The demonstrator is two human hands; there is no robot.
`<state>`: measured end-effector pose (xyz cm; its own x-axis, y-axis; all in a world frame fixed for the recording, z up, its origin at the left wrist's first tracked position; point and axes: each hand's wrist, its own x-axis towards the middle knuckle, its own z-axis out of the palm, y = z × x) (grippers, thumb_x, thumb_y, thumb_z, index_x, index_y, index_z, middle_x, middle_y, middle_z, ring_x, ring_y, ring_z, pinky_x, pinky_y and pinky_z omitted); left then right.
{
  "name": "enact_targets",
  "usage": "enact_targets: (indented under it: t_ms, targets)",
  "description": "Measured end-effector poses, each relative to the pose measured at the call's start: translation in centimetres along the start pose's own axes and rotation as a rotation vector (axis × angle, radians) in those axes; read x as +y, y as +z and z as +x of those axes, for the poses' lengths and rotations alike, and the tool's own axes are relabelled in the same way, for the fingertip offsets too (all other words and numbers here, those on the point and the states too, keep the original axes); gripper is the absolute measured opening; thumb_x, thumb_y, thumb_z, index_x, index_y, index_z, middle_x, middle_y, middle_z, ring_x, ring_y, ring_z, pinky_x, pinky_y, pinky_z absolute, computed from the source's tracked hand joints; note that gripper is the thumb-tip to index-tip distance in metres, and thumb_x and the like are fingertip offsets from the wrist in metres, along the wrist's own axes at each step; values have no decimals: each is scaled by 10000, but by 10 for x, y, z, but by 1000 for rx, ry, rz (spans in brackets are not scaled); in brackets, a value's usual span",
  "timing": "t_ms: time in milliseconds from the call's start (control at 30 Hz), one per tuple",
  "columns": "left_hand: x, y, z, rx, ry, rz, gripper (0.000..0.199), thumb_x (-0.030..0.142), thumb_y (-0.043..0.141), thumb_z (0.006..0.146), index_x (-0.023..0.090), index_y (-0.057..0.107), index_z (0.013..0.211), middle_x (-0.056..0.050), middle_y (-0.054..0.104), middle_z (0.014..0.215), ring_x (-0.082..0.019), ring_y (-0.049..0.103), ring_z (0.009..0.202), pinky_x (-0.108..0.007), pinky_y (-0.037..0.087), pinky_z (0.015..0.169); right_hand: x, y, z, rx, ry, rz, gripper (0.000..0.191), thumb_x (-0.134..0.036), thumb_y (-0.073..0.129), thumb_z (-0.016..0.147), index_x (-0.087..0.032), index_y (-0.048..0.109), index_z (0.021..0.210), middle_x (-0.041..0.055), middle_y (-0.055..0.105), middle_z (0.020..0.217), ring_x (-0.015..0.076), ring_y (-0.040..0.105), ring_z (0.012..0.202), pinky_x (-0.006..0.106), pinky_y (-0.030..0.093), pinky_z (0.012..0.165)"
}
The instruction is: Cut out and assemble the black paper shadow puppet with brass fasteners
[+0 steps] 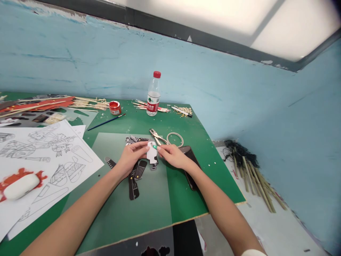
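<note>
My left hand (131, 155) pinches the left edge of a small white cutout piece (151, 154) with a hole near its top. From the other side, the fingers of my right hand (172, 155) close on a small green item (155, 146) against the upper part of the cutout; its kind is too small to tell. Below and behind my left hand lie black cutout pieces (134, 188) with white line patterns, some joined by gold fasteners. Metal pliers (156, 134) lie just beyond my right hand, and a dark flat case (192, 177) lies partly under my right forearm.
A water bottle (153, 101), a red paint jar (114, 108) and a paintbrush (106, 122) stand or lie toward the back. Printed drawings (80, 149) and a white rounded case (21, 186) cover the left. Bundled sticks (257, 177) lie beyond the table's right edge.
</note>
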<state>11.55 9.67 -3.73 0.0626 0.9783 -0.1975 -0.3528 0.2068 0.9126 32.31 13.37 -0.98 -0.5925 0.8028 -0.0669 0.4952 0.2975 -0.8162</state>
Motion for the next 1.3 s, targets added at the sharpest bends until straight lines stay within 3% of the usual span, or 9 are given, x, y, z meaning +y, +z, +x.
enact_targets:
  t_ms: [433, 900, 1000, 1133, 1300]
  targets:
    - [2, -5, 0, -58, -89, 34, 416, 418, 923, 707, 175, 803, 1023, -67, 809, 989, -194, 762, 834, -359, 641, 880, 2, -12, -6, -33, -57, -87, 456, -470, 436, 1046, -200, 481, 682, -51, 371, 613, 116, 355, 585, 266, 287, 589]
    - [-1, -9, 1, -104, -84, 42, 365, 412, 908, 743, 167, 802, 992, -75, 815, 979, -189, 769, 855, -360, 620, 954, 8, -12, -4, 9, -125, -108, 458, -454, 465, 1032, -205, 391, 654, -52, 314, 626, 109, 316, 595, 268, 261, 589]
    - [0, -8, 1, -93, -94, 46, 415, 420, 934, 700, 154, 801, 989, -84, 815, 972, -201, 770, 861, -384, 614, 970, 7, -16, -4, 95, -138, -91, 480, -492, 458, 1034, -208, 376, 656, -47, 318, 637, 112, 308, 602, 269, 256, 586]
    - [1, -6, 0, -43, -107, 66, 456, 439, 949, 667, 144, 807, 984, -91, 815, 975, -207, 768, 874, -399, 610, 985, 13, -28, -3, 367, -134, 7, 521, -587, 442, 1033, -211, 438, 672, -40, 357, 627, 121, 330, 593, 275, 274, 585]
    - [2, -5, -1, -36, -96, 32, 398, 408, 943, 692, 154, 817, 971, -88, 816, 1015, -187, 767, 858, -353, 633, 937, 21, -23, 3, 374, -34, 148, 517, -658, 444, 1011, -216, 566, 772, -49, 376, 579, 130, 347, 538, 270, 291, 539]
